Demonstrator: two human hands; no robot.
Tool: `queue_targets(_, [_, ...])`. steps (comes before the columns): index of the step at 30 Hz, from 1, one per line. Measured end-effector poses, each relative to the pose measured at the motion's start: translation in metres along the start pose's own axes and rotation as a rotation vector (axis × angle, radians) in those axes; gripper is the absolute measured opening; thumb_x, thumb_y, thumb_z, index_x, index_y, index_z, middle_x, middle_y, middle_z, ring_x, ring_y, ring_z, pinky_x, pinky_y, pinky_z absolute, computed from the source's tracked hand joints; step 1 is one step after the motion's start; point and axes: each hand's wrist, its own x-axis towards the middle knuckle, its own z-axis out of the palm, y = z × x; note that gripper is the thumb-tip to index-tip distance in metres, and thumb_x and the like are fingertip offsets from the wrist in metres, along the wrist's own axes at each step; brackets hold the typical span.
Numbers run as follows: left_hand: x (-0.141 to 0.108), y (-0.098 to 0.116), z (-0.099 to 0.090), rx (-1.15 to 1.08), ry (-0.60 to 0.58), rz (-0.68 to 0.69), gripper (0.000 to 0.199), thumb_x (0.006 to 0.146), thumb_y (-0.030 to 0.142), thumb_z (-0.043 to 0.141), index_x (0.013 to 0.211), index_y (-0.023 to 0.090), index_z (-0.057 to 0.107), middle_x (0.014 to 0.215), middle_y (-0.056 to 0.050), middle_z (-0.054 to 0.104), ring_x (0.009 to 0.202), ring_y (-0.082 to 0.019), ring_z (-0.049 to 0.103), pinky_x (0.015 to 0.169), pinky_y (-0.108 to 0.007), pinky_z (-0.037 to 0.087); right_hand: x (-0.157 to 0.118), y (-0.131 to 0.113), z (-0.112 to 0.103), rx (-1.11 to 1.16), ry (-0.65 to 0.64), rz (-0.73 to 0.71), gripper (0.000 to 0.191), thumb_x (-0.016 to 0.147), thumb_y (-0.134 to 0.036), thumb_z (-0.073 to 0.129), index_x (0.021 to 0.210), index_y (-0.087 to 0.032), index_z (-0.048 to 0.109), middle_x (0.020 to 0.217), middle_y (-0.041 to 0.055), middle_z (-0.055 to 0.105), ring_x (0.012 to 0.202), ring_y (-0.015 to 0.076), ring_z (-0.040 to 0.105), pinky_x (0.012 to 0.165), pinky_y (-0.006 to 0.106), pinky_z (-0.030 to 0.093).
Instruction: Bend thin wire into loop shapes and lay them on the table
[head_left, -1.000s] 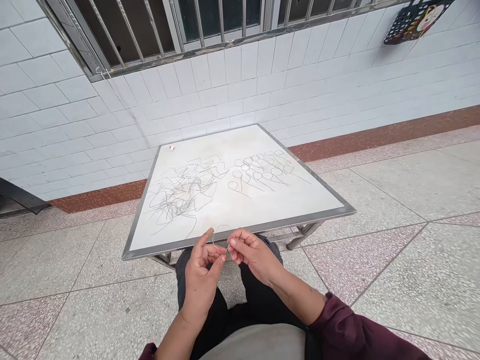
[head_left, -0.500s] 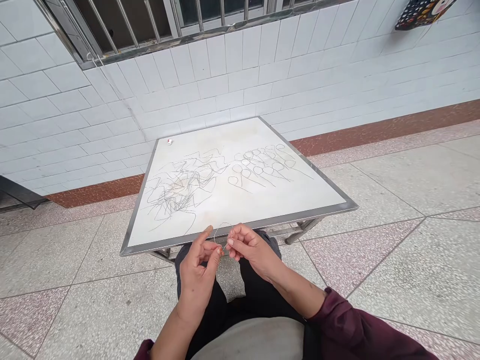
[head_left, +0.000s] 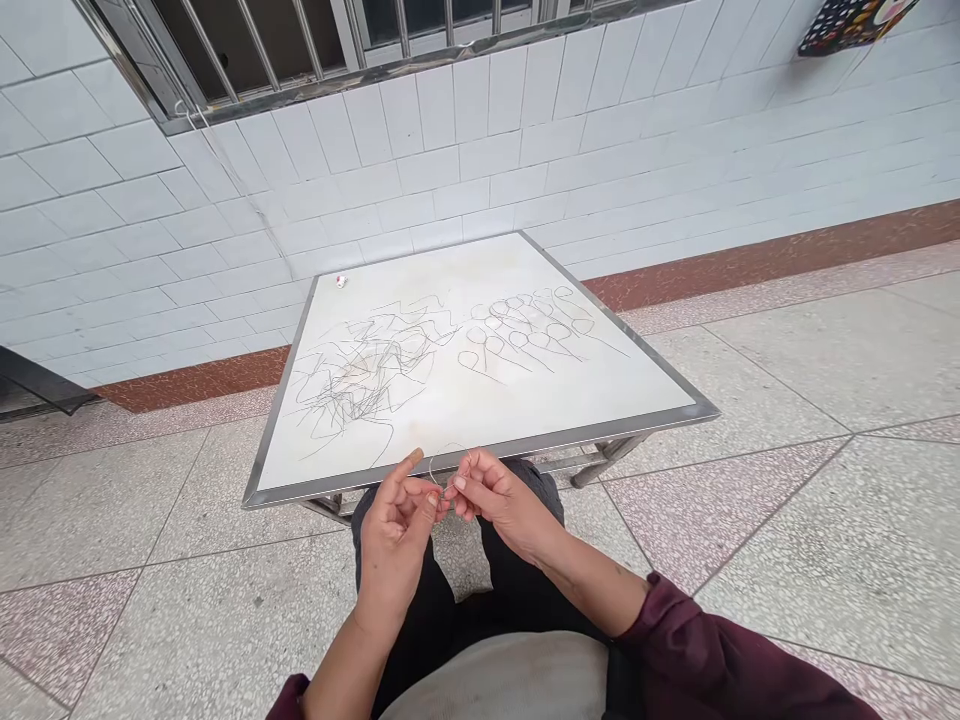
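A thin wire [head_left: 432, 467], bent into a rounded loop, stands up between my hands at the table's front edge. My left hand [head_left: 399, 528] pinches it low down between thumb and fingers, with the index finger raised. Close beside it, my right hand [head_left: 495, 498] grips the wire between thumb and fingertips; the fingertips of both hands nearly touch. On the white table [head_left: 600, 395] lies a tangled pile of bent wires [head_left: 367, 375] at the left. Several wires with round loops and straight tails [head_left: 525, 325] lie at the right.
A small white and red object [head_left: 341, 282] sits at the table's back left corner. Behind the table rise a tiled wall [head_left: 450, 190] and a barred window [head_left: 300, 50]. A patterned bag [head_left: 844, 28] hangs at the upper right. My legs are under the front edge.
My hands have come slightly closer together, with the right fingertips now beside the left ones. The view has shifted very slightly.
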Motion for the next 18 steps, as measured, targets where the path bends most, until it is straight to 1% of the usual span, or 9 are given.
queue_targets(2, [0.0002,-0.0007,0.0001,-0.032,-0.002,-0.023,0.049,0.079,0.027,0.068,0.125,0.023,0.052,0.089,-0.001,0.065,0.077,-0.013,0.062,0.076,-0.029,0.051,0.0001,-0.0006,0.0005,0.005,0.003,-0.002,0.026,0.082,-0.039,0.065,0.085,-0.020,0.048,0.077,-0.0013,0.064,0.061,0.0085,0.056,0.056,0.021,0.042])
queue_targets(4, [0.0012,-0.0024,0.0003,-0.066,0.008,-0.045,0.050,0.077,0.027,0.070,0.124,0.022,0.054,0.087,-0.001,0.065,0.075,-0.013,0.062,0.075,-0.028,0.051,-0.0001,-0.0009,0.0007,0.007,-0.004,-0.009,0.026,0.082,-0.039,0.065,0.085,-0.020,0.048,0.077,-0.0016,0.064,0.061,0.0083,0.055,0.055,0.021,0.041])
queue_targets(8, [0.0028,-0.0068,0.0010,-0.136,0.020,-0.086,0.050,0.075,0.027,0.072,0.122,0.021,0.055,0.083,-0.001,0.067,0.073,-0.012,0.062,0.073,-0.028,0.051,-0.0004,0.0002,0.0004,0.017,-0.028,-0.027,0.024,0.083,-0.038,0.064,0.084,-0.020,0.048,0.076,-0.0019,0.062,0.062,0.0082,0.055,0.055,0.021,0.040])
queue_targets(12, [0.0012,-0.0084,0.0031,-0.187,0.049,-0.116,0.050,0.074,0.025,0.073,0.120,0.021,0.056,0.083,0.000,0.066,0.071,-0.011,0.061,0.072,-0.027,0.051,0.0000,0.0026,0.0007,0.011,-0.017,-0.033,0.025,0.082,-0.040,0.064,0.085,-0.020,0.049,0.077,-0.0015,0.061,0.063,0.0092,0.055,0.054,0.021,0.039])
queue_targets(18, [-0.0002,-0.0098,0.0082,-0.240,0.141,-0.110,0.051,0.072,0.025,0.074,0.119,0.020,0.056,0.081,0.000,0.065,0.071,-0.012,0.060,0.068,-0.026,0.050,-0.0017,0.0033,0.0014,-0.052,-0.023,-0.063,0.021,0.083,-0.036,0.064,0.081,-0.019,0.053,0.067,-0.0045,0.052,0.058,0.0075,0.044,0.056,0.021,0.037])
